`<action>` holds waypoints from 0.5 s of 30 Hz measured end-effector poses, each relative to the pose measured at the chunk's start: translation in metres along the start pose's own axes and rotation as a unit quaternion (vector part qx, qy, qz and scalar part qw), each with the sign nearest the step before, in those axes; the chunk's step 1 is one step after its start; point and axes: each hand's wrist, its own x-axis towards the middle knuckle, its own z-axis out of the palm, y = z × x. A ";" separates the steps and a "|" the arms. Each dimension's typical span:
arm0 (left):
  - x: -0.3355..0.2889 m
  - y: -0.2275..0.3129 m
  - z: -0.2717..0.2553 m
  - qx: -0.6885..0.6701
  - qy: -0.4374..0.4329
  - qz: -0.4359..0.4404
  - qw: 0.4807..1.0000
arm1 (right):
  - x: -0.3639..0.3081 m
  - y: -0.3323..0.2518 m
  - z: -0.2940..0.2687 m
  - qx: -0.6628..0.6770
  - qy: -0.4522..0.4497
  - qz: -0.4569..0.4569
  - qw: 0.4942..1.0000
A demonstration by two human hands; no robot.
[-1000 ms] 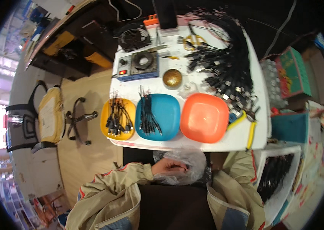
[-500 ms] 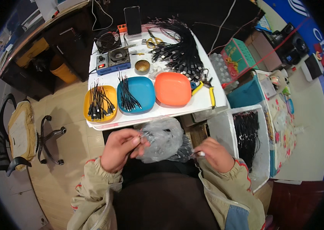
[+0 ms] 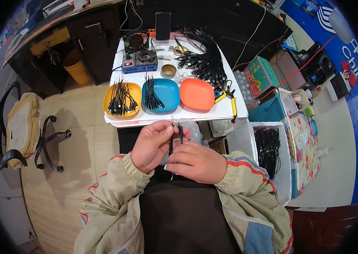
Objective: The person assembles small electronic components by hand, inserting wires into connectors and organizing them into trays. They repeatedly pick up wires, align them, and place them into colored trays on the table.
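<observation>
In front of my chest my two hands are close together. My left hand (image 3: pixel 151 144) is closed, with thumb and fingers pinching a short black cable (image 3: pixel 180 133). My right hand (image 3: pixel 199 162) is just below and to the right, its fingers curled in around the lower part of the cable. The fingers partly hide it. Behind the hands lies a clear plastic bag (image 3: pixel 194 130), mostly covered by them. On the white table beyond, short black cables lie in a yellow tray (image 3: pixel 135 88) and a blue tray (image 3: pixel 171 94); an orange tray (image 3: pixel 197 94) sits at their right.
A blue soldering station (image 3: pixel 140 62), a round tin (image 3: pixel 168 70) and a big bundle of black cables (image 3: pixel 208 63) stand farther back. Yellow-handled cutters (image 3: pixel 234 109) lie at the table's right edge. A white foam box (image 3: pixel 287 169) holds more cables. An office chair (image 3: pixel 23 127) is left.
My hands were apart on either side of the plastic bag; they have come together in front of it, with a black cable now between them. The view has shifted slightly.
</observation>
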 end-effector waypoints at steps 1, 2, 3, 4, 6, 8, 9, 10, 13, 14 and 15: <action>0.001 0.001 -0.003 0.001 0.024 0.003 1.000 | -0.001 0.002 0.002 0.006 0.018 0.002 1.000; 0.003 0.001 -0.006 -0.004 0.041 0.007 0.999 | -0.002 0.005 0.005 0.011 0.030 0.000 0.999; 0.004 0.002 -0.010 -0.019 0.050 0.020 0.998 | -0.003 0.007 0.006 0.019 0.044 -0.001 0.999; 0.006 0.000 -0.013 -0.028 0.057 0.014 0.998 | -0.004 0.009 0.007 0.078 0.063 0.027 0.995; 0.008 -0.002 -0.017 -0.004 0.071 0.021 0.997 | -0.006 0.011 0.006 0.125 0.110 0.149 0.975; 0.009 -0.004 -0.019 0.056 0.121 0.050 0.990 | -0.006 0.012 0.004 0.333 0.201 0.296 0.872; 0.010 -0.005 -0.018 0.082 0.126 0.100 0.984 | -0.005 0.014 0.003 0.402 0.233 0.321 0.825; 0.010 -0.005 -0.016 0.111 0.147 0.135 0.974 | -0.004 0.018 0.002 0.468 0.254 0.333 0.778; 0.009 -0.004 -0.009 0.135 0.149 0.147 0.968 | 0.001 0.030 0.006 0.534 0.277 0.356 0.715; 0.009 -0.006 -0.004 0.118 0.142 0.138 0.973 | 0.002 0.034 0.011 0.523 0.283 0.344 0.727; 0.009 -0.007 -0.001 0.089 0.116 0.141 0.979 | 0.003 0.037 0.015 0.513 0.283 0.327 0.741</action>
